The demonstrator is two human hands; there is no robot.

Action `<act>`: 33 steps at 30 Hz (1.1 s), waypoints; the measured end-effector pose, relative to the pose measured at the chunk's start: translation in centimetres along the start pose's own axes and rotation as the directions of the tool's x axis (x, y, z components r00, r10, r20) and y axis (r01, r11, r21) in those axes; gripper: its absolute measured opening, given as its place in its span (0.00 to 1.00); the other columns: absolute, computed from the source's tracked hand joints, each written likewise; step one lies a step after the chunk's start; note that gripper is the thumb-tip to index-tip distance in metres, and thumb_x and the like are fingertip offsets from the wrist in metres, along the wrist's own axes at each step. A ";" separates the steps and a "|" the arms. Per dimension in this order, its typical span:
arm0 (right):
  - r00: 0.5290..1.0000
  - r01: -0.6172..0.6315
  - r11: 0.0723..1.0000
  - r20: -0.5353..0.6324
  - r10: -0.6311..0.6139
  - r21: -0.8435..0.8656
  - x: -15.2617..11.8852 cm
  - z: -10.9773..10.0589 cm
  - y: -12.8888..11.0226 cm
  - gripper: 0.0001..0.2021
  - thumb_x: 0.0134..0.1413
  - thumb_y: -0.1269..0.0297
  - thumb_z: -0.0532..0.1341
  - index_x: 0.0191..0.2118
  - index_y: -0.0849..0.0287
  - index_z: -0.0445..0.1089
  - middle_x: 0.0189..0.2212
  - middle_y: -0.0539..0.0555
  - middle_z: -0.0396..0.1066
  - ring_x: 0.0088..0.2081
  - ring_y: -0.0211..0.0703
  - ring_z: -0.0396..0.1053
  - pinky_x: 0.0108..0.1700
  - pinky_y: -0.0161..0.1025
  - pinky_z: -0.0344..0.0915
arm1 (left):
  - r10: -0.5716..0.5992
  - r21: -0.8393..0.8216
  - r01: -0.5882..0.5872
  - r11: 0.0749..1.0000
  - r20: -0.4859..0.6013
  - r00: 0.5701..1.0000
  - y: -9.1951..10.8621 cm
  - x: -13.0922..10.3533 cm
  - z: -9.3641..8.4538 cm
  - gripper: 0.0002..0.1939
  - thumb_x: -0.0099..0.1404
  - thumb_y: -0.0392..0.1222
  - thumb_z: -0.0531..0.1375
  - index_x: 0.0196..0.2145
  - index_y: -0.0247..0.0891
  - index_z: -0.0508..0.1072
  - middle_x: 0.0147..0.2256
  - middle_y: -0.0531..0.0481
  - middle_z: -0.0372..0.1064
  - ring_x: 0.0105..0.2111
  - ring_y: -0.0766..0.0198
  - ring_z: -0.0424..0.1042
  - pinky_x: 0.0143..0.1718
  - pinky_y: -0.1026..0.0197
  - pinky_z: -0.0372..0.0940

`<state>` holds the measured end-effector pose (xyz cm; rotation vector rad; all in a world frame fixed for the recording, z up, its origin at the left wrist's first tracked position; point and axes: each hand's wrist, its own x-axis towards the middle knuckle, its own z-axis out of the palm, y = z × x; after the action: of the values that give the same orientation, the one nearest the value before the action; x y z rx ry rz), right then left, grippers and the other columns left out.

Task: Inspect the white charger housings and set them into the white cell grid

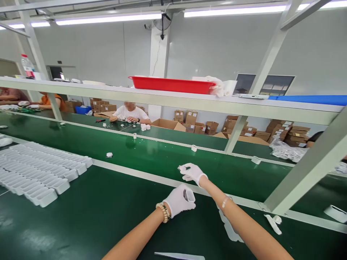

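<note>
housing (pixel 191 196), white, hollow and smooth as moulded plastic, sits in the left hand (pixel 179 201), whose gloved fingers wrap it above the near bench (pixel 108 213). its rounded mouth tips upward; i can't make out its long axis. the right hand (pixel 192 173) reaches farther out, over the glossy green belt (pixel 157 159), fingertips apparently pinching a small pale piece (pixel 179 168), too tiny to read from where i stand. that piece lies beyond the housing and a little to its left, the right hand being nearer. off left, boxy white cups (pixel 47 196) stand in tight rows; round wooden-looking beads (pixel 162 211) circle the left wrist.
</note>
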<state>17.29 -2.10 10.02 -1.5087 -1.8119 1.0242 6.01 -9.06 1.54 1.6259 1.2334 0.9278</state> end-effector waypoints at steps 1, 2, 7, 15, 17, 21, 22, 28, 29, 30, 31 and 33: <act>0.999 0.038 0.998 -0.014 -0.037 0.053 -0.9 -1.4 0.4 0.18 0.64 0.51 0.64 0.51 0.61 0.71 0.43 0.56 0.76 0.38 0.44 0.76 0.41 0.46 0.76 | 0.023 0.002 -0.023 1.000 -0.003 1.000 1.0 -0.3 -0.6 0.15 0.51 0.35 0.67 0.37 0.39 0.70 0.29 0.56 0.71 0.30 0.65 0.71 0.36 0.61 0.68; 0.997 0.076 0.992 -0.030 -0.073 0.099 -2.1 -2.9 0.9 0.22 0.60 0.49 0.66 0.51 0.61 0.71 0.42 0.57 0.77 0.36 0.45 0.76 0.41 0.48 0.76 | 0.048 0.026 -0.048 0.999 -0.002 0.999 2.1 -0.6 -1.2 0.16 0.51 0.35 0.67 0.39 0.39 0.71 0.31 0.55 0.72 0.31 0.65 0.71 0.37 0.60 0.69; 0.965 0.260 0.927 -0.109 -0.239 0.269 -8.9 -7.2 3.3 0.32 0.41 0.43 0.74 0.50 0.57 0.74 0.41 0.60 0.79 0.43 0.55 0.77 0.49 0.54 0.75 | 0.248 0.311 -0.223 0.924 -0.044 0.968 7.8 -3.1 -4.1 0.21 0.55 0.40 0.67 0.48 0.43 0.75 0.43 0.49 0.75 0.43 0.57 0.74 0.48 0.54 0.70; 0.814 0.564 0.819 -0.094 -0.573 -0.106 -14.4 -5.4 2.0 0.19 0.57 0.63 0.62 0.55 0.51 0.75 0.27 0.48 0.70 0.30 0.44 0.71 0.41 0.47 0.74 | 0.493 0.543 -0.420 0.727 0.012 0.870 10.7 -6.9 -5.4 0.21 0.60 0.38 0.65 0.52 0.49 0.75 0.41 0.51 0.76 0.39 0.58 0.76 0.43 0.56 0.73; 0.827 0.549 0.826 -0.055 -0.559 -0.130 -14.9 -5.4 1.2 0.19 0.58 0.65 0.60 0.55 0.51 0.75 0.27 0.49 0.69 0.29 0.44 0.70 0.37 0.46 0.73 | 0.504 0.559 -0.426 0.712 0.016 0.864 11.0 -7.2 -5.5 0.22 0.60 0.39 0.66 0.53 0.51 0.74 0.40 0.52 0.76 0.38 0.58 0.76 0.42 0.56 0.73; 0.881 0.459 0.862 -0.018 -0.474 -0.215 -15.4 -5.3 0.6 0.19 0.58 0.64 0.61 0.55 0.47 0.76 0.29 0.50 0.71 0.30 0.45 0.69 0.37 0.47 0.70 | 0.510 0.571 -0.424 0.703 0.011 0.860 11.7 -7.5 -5.6 0.21 0.60 0.38 0.66 0.51 0.51 0.75 0.38 0.54 0.76 0.37 0.58 0.76 0.41 0.57 0.73; 0.885 0.447 0.864 -0.028 -0.465 -0.230 -15.5 -5.2 0.6 0.20 0.57 0.64 0.62 0.55 0.47 0.76 0.29 0.50 0.71 0.31 0.46 0.69 0.38 0.48 0.70 | 0.513 0.570 -0.428 0.702 0.013 0.859 11.9 -7.6 -5.6 0.20 0.60 0.37 0.66 0.50 0.52 0.75 0.37 0.54 0.76 0.37 0.59 0.76 0.40 0.57 0.72; 0.927 0.343 0.913 -0.076 -0.367 -0.222 -16.0 -4.6 0.7 0.22 0.51 0.64 0.64 0.53 0.40 0.77 0.33 0.51 0.74 0.34 0.50 0.70 0.41 0.56 0.69 | 0.492 0.561 -0.414 0.717 0.013 0.871 13.1 -8.0 -5.4 0.15 0.62 0.37 0.62 0.45 0.50 0.77 0.34 0.54 0.76 0.34 0.59 0.74 0.38 0.59 0.70; 0.930 0.328 0.918 -0.093 -0.355 -0.224 -16.2 -4.6 0.6 0.22 0.50 0.64 0.64 0.52 0.40 0.77 0.33 0.51 0.74 0.34 0.50 0.70 0.41 0.56 0.69 | 0.486 0.559 -0.407 0.722 0.010 0.874 13.2 -8.1 -5.4 0.12 0.62 0.38 0.61 0.43 0.49 0.78 0.33 0.53 0.75 0.33 0.59 0.74 0.37 0.59 0.70; 0.932 0.315 0.922 -0.109 -0.345 -0.225 -16.3 -4.7 0.5 0.21 0.50 0.63 0.64 0.51 0.40 0.78 0.32 0.51 0.74 0.34 0.51 0.70 0.42 0.57 0.69 | 0.482 0.557 -0.404 0.725 0.008 0.876 13.4 -8.1 -5.3 0.10 0.62 0.38 0.61 0.41 0.48 0.78 0.31 0.53 0.75 0.32 0.60 0.73 0.36 0.60 0.70; 0.935 0.303 0.926 -0.120 -0.335 -0.224 -16.4 -4.7 0.4 0.20 0.50 0.63 0.63 0.50 0.40 0.78 0.31 0.51 0.74 0.34 0.51 0.70 0.42 0.57 0.69 | 0.479 0.556 -0.401 0.728 0.007 0.878 13.5 -8.2 -5.2 0.08 0.62 0.39 0.61 0.39 0.48 0.78 0.31 0.53 0.74 0.31 0.60 0.72 0.35 0.60 0.69; 0.943 0.278 0.935 -0.124 -0.310 -0.222 -16.5 -4.7 0.3 0.18 0.50 0.62 0.63 0.47 0.40 0.79 0.29 0.50 0.73 0.33 0.50 0.70 0.41 0.56 0.69 | 0.474 0.555 -0.398 0.730 0.008 0.880 13.6 -8.3 -5.1 0.07 0.62 0.39 0.61 0.37 0.48 0.78 0.30 0.53 0.73 0.30 0.60 0.72 0.35 0.60 0.69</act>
<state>24.66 -17.31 13.16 -1.3324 -1.9981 0.5749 3.82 -17.85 15.61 2.4262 1.3033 1.0422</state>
